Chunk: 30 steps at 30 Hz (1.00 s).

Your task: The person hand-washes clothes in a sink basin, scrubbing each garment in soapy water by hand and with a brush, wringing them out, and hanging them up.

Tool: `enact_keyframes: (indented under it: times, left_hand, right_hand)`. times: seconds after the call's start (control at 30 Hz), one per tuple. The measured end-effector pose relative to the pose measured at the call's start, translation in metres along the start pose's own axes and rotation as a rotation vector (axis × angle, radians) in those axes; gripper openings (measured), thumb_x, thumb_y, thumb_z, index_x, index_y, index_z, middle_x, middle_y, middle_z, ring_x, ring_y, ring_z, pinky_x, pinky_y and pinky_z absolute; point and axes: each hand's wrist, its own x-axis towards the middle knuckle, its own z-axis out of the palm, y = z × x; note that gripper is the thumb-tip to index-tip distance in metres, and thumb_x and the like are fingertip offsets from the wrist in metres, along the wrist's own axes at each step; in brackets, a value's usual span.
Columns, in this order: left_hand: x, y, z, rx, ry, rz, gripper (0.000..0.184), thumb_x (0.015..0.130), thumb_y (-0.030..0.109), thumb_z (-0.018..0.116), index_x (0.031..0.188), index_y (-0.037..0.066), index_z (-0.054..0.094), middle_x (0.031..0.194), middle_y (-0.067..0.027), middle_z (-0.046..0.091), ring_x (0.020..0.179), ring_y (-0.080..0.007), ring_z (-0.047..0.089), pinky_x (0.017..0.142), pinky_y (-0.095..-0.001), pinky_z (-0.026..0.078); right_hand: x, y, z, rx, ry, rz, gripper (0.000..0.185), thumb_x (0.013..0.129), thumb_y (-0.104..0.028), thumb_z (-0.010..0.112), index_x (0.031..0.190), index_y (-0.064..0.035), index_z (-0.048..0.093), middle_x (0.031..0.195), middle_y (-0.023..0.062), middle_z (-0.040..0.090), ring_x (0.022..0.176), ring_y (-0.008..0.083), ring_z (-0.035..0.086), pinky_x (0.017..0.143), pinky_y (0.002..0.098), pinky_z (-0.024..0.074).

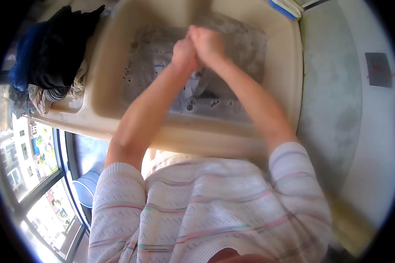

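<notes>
Both hands are pressed together over a beige wash sink (285, 65) holding grey, soapy water. My left hand (185, 55) is a closed fist, slightly blurred. Against it, my right hand (210, 44) is also closed, with its fingers curled in. A pale, wet cloth (192, 85) hangs from between the fists down to the water, and its upper part is hidden inside them. Bubbles float around it. What kind of garment it is, I cannot tell.
Dark and blue clothes (59, 48) are piled on the sink's left ledge, with lighter fabric underneath. A blue and white object (285, 8) lies on the far right rim. On the floor at left stands a blue bucket (85, 188), near a window (48, 210).
</notes>
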Motion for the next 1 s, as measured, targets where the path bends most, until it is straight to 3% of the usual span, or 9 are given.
enact_keyframes:
  times: [0.2, 0.4, 0.47, 0.57, 0.63, 0.73, 0.83, 0.9, 1.0]
  left_hand:
    - [-0.009, 0.016, 0.019, 0.122, 0.178, 0.001, 0.040, 0.087, 0.029, 0.054, 0.107, -0.004, 0.048, 0.099, -0.0095, 0.056, 0.084, -0.0212, 0.057, 0.067, -0.0381, 0.049]
    - [0.010, 0.001, 0.002, 0.066, 0.186, 0.065, 0.031, 0.089, 0.032, 0.050, 0.098, 0.002, 0.053, 0.090, -0.0079, 0.057, 0.077, -0.0193, 0.056, 0.067, -0.0348, 0.049]
    - [0.042, -0.013, -0.051, -0.253, -0.561, -0.051, 0.036, 0.090, 0.037, 0.044, 0.105, 0.005, 0.050, 0.095, -0.0059, 0.057, 0.089, -0.0212, 0.054, 0.078, -0.0356, 0.046]
    - [0.018, -0.026, -0.026, -0.278, -0.745, 0.021, 0.040, 0.093, 0.040, 0.032, 0.117, 0.011, 0.047, 0.100, -0.0012, 0.055, 0.097, -0.0173, 0.051, 0.082, -0.0306, 0.043]
    - [-0.014, -0.014, 0.016, 0.027, 0.129, 0.079, 0.039, 0.093, 0.038, 0.034, 0.120, 0.013, 0.046, 0.099, -0.0002, 0.055, 0.097, -0.0150, 0.051, 0.080, -0.0296, 0.043]
    - [0.014, -0.016, -0.039, -0.207, -0.590, 0.097, 0.039, 0.093, 0.035, 0.032, 0.122, 0.011, 0.044, 0.097, -0.0018, 0.054, 0.098, -0.0175, 0.050, 0.082, -0.0331, 0.043]
    - [0.024, -0.006, -0.051, -0.346, -0.570, -0.009, 0.034, 0.092, 0.031, 0.037, 0.110, 0.004, 0.048, 0.094, -0.0046, 0.055, 0.093, -0.0202, 0.051, 0.079, -0.0354, 0.044]
    - [0.025, -0.015, -0.011, -0.151, 0.261, 0.112, 0.035, 0.092, 0.031, 0.039, 0.092, 0.000, 0.056, 0.087, -0.0069, 0.058, 0.081, -0.0193, 0.055, 0.069, -0.0307, 0.045]
    - [0.038, -0.021, -0.029, 0.418, 0.107, 0.358, 0.036, 0.091, 0.032, 0.041, 0.110, 0.003, 0.048, 0.098, -0.0068, 0.056, 0.093, -0.0207, 0.051, 0.076, -0.0332, 0.044]
  right_hand:
    - [0.017, 0.043, -0.029, 0.928, -0.415, 0.420, 0.033, 0.086, -0.034, 0.053, 0.067, -0.0073, 0.056, 0.057, -0.0065, 0.045, 0.054, 0.0027, 0.040, 0.046, 0.0219, 0.0324]
    - [0.015, 0.028, -0.036, 0.370, -0.172, 0.102, 0.036, 0.081, -0.035, 0.057, 0.060, -0.0058, 0.054, 0.052, 0.0094, 0.052, 0.046, 0.0226, 0.050, 0.044, 0.0353, 0.0378]
    - [-0.005, -0.013, -0.039, 0.169, -0.022, -0.164, 0.036, 0.079, -0.038, 0.055, 0.061, -0.0074, 0.057, 0.060, 0.0167, 0.055, 0.058, 0.0362, 0.055, 0.053, 0.0429, 0.0429]
    - [-0.013, -0.018, -0.012, 0.141, -0.053, -0.233, 0.032, 0.082, -0.030, 0.054, 0.062, -0.0060, 0.057, 0.059, 0.0163, 0.054, 0.055, 0.0344, 0.053, 0.051, 0.0399, 0.0413]
    - [0.021, 0.019, 0.008, 0.073, -0.159, 0.009, 0.031, 0.082, -0.033, 0.050, 0.064, -0.0102, 0.060, 0.063, 0.0142, 0.059, 0.060, 0.0350, 0.057, 0.057, 0.0442, 0.0456]
    - [-0.004, -0.004, 0.005, 0.017, -0.115, -0.264, 0.036, 0.084, -0.033, 0.047, 0.062, -0.0063, 0.057, 0.061, 0.0162, 0.057, 0.057, 0.0339, 0.056, 0.055, 0.0418, 0.0442]
    - [-0.016, -0.017, -0.001, 0.011, -0.102, -0.219, 0.036, 0.084, -0.034, 0.046, 0.063, -0.0069, 0.059, 0.064, 0.0165, 0.058, 0.059, 0.0338, 0.056, 0.056, 0.0414, 0.0447]
    - [0.022, 0.020, 0.013, 0.073, -0.112, 0.056, 0.033, 0.082, -0.034, 0.049, 0.064, -0.0099, 0.061, 0.064, 0.0159, 0.059, 0.060, 0.0343, 0.058, 0.057, 0.0426, 0.0462]
    - [0.015, 0.023, 0.017, 0.072, -0.050, -0.108, 0.032, 0.082, -0.031, 0.049, 0.066, -0.0079, 0.062, 0.063, 0.0166, 0.058, 0.058, 0.0346, 0.057, 0.057, 0.0428, 0.0462]
